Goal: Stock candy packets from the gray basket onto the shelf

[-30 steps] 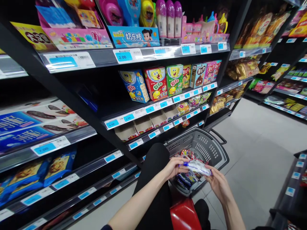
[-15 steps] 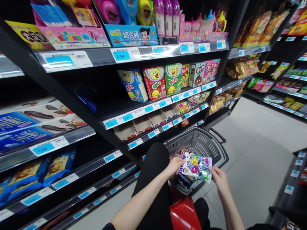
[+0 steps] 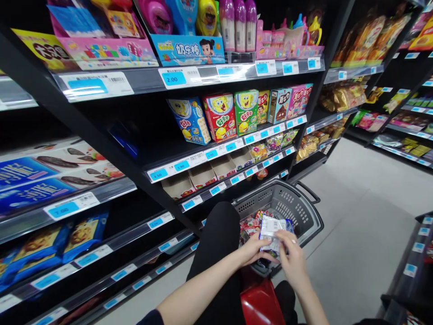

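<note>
A small bag of candy [image 3: 269, 227] is between my hands above the grey shopping basket [image 3: 306, 205], with its pale printed back turned up. My left hand [image 3: 254, 251] grips its near left side, thumb on top. From the right, my right hand [image 3: 290, 248] closes its fingers on the bag's right part, covering some of it. Beneath the bag, several red and dark snack packets [image 3: 249, 225] lie in the basket, partly hidden by my hands.
On the left stands a shelf rack with boxed snacks [image 3: 219, 117], cardboard trays [image 3: 203, 177] and price tags. My bent knee [image 3: 221, 221] is beside the basket, and a red glossy surface [image 3: 260, 302] lies below. Grey floor [image 3: 352, 203] stretches to the right, past which is another shelf [image 3: 414, 253].
The candy bag has been turned over, from its colourful front to its pale back. My right hand has moved left, closer to my left hand.
</note>
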A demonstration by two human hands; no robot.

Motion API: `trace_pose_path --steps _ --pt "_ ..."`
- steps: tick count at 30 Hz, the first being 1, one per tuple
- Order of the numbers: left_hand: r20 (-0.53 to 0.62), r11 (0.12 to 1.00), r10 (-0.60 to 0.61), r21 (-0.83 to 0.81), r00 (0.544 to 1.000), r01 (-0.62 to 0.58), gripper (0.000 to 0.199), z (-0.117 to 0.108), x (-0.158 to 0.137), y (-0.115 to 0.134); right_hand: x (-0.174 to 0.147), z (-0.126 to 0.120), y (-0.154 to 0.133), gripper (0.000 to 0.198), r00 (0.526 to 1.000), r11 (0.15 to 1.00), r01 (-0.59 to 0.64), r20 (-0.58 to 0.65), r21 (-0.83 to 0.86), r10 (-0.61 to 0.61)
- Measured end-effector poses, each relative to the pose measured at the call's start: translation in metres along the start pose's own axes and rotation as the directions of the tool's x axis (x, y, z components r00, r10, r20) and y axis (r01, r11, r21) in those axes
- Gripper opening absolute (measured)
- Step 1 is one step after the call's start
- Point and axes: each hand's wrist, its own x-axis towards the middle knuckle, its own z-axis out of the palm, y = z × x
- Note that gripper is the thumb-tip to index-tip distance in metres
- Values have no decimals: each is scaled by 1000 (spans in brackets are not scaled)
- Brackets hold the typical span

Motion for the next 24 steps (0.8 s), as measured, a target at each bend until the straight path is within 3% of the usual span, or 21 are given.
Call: trace_pose_path --steps 2,3,5,6,8,9,12,16,19,22,24 --pt "22 999 20 -42 1000 -19 43 -3 1 6 3 -12 12 36 972 991 -127 -194 32 131" --pt "21 998 26 -51 999 -25 42 -5 2 8 4 -17 18 51 950 969 -215 -205 118 236" --pt "-2 998 35 -42 999 -35 43 -7 3 10 5 -23 27 78 914 853 -362 -40 376 405" --pt "-14 999 41 -29 999 -41 46 -8 4 10 5 -24 29 84 900 769 -405 67 494 431" --pt "-40 996 92 -1 995 -93 60 -7 5 10 4 -24 31 84 887 653 -441 185 616 423" --pt "-52 989 147 16 988 -147 71 -6 6 11 4 -24 31 78 884 642 -444 192 625 425" --pt "-67 943 320 118 945 -311 96 -5 7 16 2 -25 28 56 873 675 -471 188 567 451" --pt "-44 894 380 274 924 -354 101 -8 7 23 1 -28 27 50 880 757 -454 101 470 464" --pt "-81 816 453 440 888 -375 74 -12 6 23 0 -28 27 39 903 855 -406 -3 322 429" --pt "-170 724 464 639 869 -261 34 -13 4 23 -1 -27 26 28 923 911 -354 -75 213 377" --pt "-223 682 469 706 854 -190 23 -13 3 23 0 -27 25 28 930 923 -344 -73 171 360"
